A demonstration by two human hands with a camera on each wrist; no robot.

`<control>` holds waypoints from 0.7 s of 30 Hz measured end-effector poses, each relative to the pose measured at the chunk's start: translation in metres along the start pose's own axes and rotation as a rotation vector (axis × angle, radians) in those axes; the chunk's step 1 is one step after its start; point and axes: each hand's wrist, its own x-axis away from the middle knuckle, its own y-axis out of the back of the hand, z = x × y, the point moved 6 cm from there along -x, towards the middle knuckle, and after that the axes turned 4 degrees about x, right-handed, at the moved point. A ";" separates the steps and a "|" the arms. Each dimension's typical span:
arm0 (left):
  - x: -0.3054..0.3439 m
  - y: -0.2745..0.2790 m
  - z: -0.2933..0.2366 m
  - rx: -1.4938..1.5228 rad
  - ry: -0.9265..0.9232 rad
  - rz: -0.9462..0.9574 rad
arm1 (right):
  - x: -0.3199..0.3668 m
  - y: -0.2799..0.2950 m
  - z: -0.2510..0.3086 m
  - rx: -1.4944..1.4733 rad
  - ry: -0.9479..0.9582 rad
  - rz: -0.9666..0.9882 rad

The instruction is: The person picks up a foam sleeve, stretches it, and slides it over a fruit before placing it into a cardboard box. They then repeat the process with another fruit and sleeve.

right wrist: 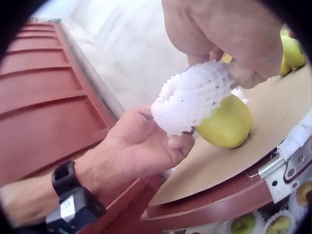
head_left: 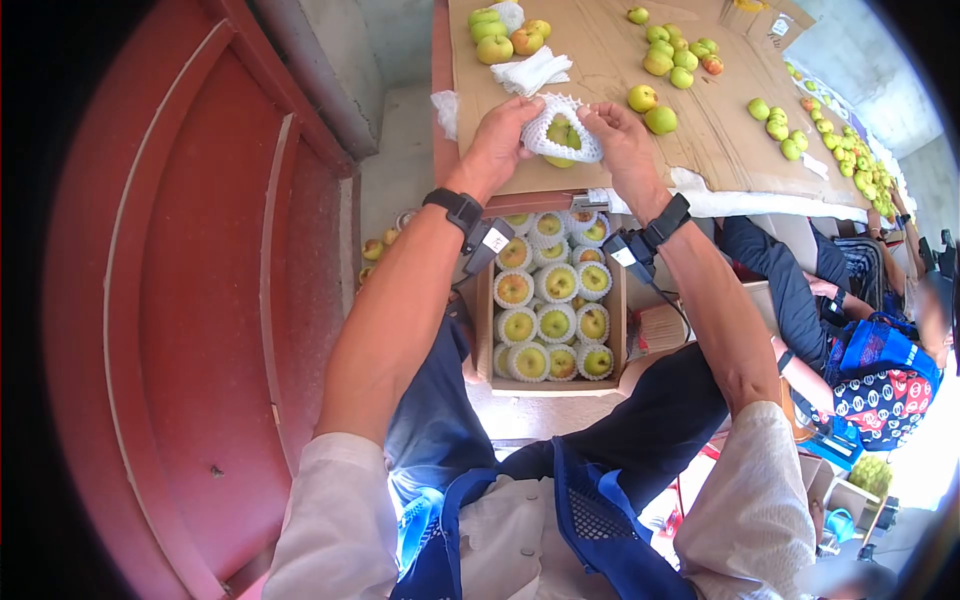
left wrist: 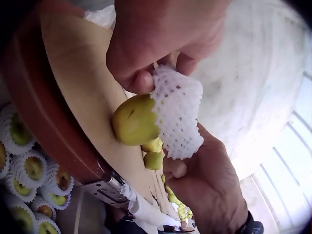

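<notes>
A white foam net [head_left: 585, 148] is stretched between both hands over a yellow-green apple [head_left: 558, 161] at the near edge of the cardboard-covered table. My left hand [head_left: 497, 142] pinches one side of the net's rim, and my right hand [head_left: 625, 146] pinches the other. In the left wrist view the net [left wrist: 178, 112] covers one part of the apple [left wrist: 136, 120], while the rest is bare. The right wrist view shows the apple [right wrist: 225, 122] sticking out of the net [right wrist: 192, 97], low over the cardboard.
Below the table edge stands a box [head_left: 486, 340] of net-wrapped apples. Loose apples [head_left: 660, 60] lie in groups across the cardboard [head_left: 590, 30]. Folded white nets [head_left: 532, 72] lie beyond my left hand. A red door [head_left: 180, 300] is at the left; another person [head_left: 880, 350] sits at the right.
</notes>
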 end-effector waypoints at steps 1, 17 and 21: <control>0.002 -0.004 -0.001 -0.001 0.000 -0.001 | -0.004 0.000 0.000 -0.004 0.080 -0.026; -0.013 0.009 0.022 -0.446 -0.025 -0.267 | -0.023 0.006 -0.028 0.334 0.233 -0.179; -0.030 0.021 0.032 -0.710 -0.186 -0.305 | -0.030 0.011 -0.038 0.381 0.200 -0.238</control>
